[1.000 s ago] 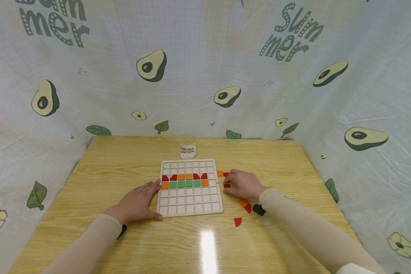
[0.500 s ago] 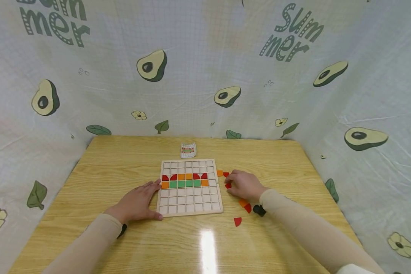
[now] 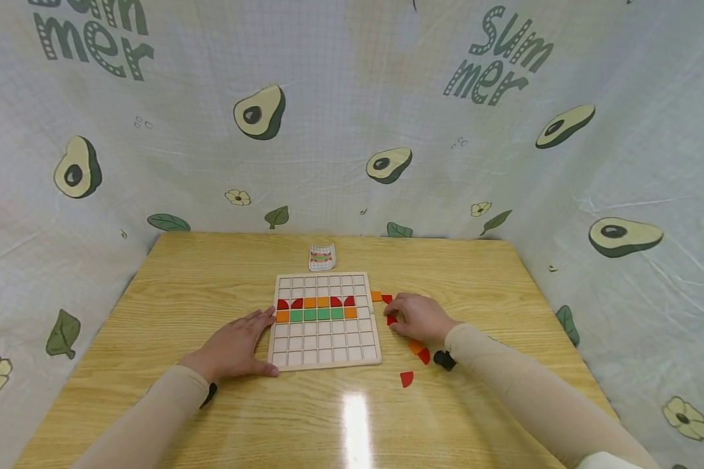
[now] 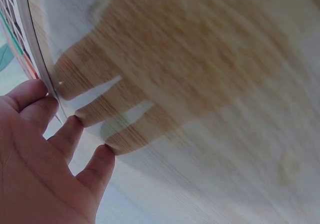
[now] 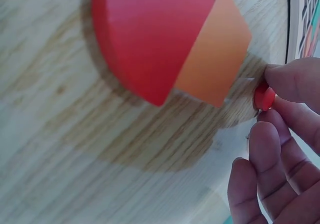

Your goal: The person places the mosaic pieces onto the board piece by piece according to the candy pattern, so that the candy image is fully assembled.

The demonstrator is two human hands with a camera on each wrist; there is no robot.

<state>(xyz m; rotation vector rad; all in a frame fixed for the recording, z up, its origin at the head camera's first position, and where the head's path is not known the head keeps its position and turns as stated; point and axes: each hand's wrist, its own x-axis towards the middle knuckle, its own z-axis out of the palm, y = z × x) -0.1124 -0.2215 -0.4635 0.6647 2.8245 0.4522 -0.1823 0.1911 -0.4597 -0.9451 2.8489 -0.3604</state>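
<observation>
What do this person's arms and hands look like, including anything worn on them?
The left hand and right hand are ungloved. Plain, long, beige sleeves reach both wrists. A small black object shows beside each wrist, too unclear to identify. White fabric shows towards the head view's bottom right.

Left hand [image 3: 234, 346] splayed, right hand [image 3: 420, 317] curled

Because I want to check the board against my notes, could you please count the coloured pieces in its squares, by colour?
Red pieces: 4
Orange pieces: 4
Green pieces: 4
Total on the board: 12
</observation>
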